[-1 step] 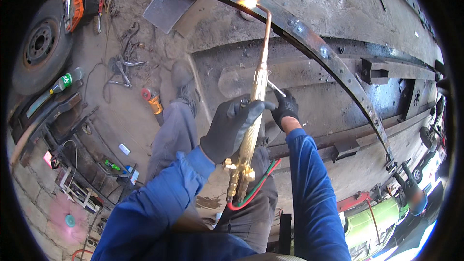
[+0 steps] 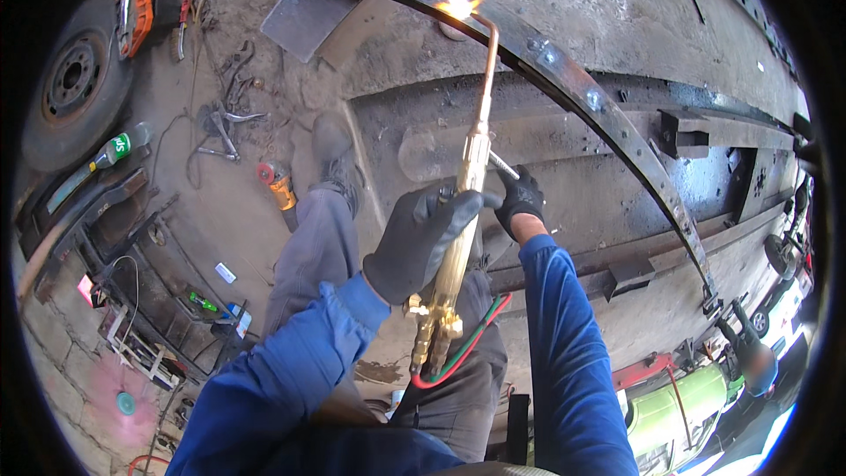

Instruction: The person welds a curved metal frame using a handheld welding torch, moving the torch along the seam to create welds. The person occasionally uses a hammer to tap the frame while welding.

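Note:
My gloved left hand (image 2: 425, 234) is wrapped around the brass body of a gas torch (image 2: 461, 247), with red and green hoses at its lower end. Its bent copper tip points at a dark, curved steel beam (image 2: 617, 123) studded with bolt heads, and an orange-white flame (image 2: 458, 3) burns against the beam's near edge. Beyond the torch, my gloved right hand (image 2: 521, 200) is closed on a thin, ribbed metal rod (image 2: 503, 165). The torch hides part of the rod's far end.
A cordless tool with a yellow body (image 2: 282, 189) lies on the floor by my left foot. Pliers (image 2: 225, 132), a wheel (image 2: 72, 79) and a plastic bottle (image 2: 117, 148) are to the left. Metal frame rails (image 2: 740, 128) stretch right. A person (image 2: 756, 357) and a green vehicle (image 2: 679, 405) are lower right.
The torch tip has shifted slightly right and down, and the flame has changed shape against the beam. Both hands keep their hold.

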Demonstrator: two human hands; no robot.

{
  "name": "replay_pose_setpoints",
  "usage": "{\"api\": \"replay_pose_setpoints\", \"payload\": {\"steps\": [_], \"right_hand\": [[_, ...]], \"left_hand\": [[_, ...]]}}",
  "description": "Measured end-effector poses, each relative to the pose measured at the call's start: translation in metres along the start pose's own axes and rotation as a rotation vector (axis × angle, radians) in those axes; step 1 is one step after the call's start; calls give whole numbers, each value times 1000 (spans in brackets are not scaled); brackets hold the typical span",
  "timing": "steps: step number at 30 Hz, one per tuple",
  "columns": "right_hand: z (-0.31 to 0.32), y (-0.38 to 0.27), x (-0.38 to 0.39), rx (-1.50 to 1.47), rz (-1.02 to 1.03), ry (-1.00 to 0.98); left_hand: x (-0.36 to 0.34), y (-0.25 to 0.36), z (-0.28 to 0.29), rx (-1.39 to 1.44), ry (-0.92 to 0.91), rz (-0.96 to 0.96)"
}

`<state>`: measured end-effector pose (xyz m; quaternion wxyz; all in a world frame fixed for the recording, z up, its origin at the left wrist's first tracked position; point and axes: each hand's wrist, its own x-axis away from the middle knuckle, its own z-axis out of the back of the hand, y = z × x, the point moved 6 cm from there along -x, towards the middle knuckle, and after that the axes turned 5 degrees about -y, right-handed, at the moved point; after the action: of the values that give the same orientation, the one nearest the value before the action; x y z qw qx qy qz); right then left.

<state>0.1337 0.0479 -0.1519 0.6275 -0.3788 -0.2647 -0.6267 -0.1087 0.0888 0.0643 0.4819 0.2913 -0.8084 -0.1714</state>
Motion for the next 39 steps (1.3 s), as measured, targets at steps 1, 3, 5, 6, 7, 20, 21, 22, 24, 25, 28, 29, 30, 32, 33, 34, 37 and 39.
{"api": "replay_pose_setpoints", "payload": {"steps": [1,3,5,6,7,20,21,22,24,25,28,29,30,32,33,34,37,39], "right_hand": [[-10,0,-9,69,-16,-43],[-28,2,-28,79,-79,-137],[-44,4,-40,118,-122,-225],[-50,5,-46,98,-151,-241],[-52,4,-52,102,-145,-205],[-66,-1,-41,-83,134,126],[-65,-1,-39,-254,112,121],[-64,-1,-37,-365,66,108],[-64,-1,-32,-535,-37,93],[-66,0,-28,-626,-125,70],[-57,-4,-13,-687,-112,-18],[-54,0,-5,-704,-171,-97],[-47,1,2,-687,-182,-122],[-23,2,18,-441,-111,-197],[-11,1,27,-297,-99,-260],[2,-1,34,-344,-109,-267],[43,-12,52,-131,-102,-353],[64,-21,57,-101,-112,-376]], "left_hand": [[2,0,1,-15,-12,0],[4,-2,4,53,-21,27],[6,-1,7,129,-30,30],[7,-3,8,141,-49,71],[7,0,9,136,-54,42],[-7,0,15,117,-58,-47],[-8,-1,15,106,-57,-33],[-9,-2,15,104,-60,-19],[-12,-1,15,95,-46,-23],[-14,-1,15,97,-39,-25],[-21,7,14,48,-3,-103],[-22,9,14,46,6,-118],[-23,8,13,55,-20,-89],[-23,7,12,89,-11,-75],[-23,9,10,121,-30,-99],[-24,6,10,113,-18,-69],[-25,6,10,110,-34,-90],[-25,6,9,92,-20,-121]]}}
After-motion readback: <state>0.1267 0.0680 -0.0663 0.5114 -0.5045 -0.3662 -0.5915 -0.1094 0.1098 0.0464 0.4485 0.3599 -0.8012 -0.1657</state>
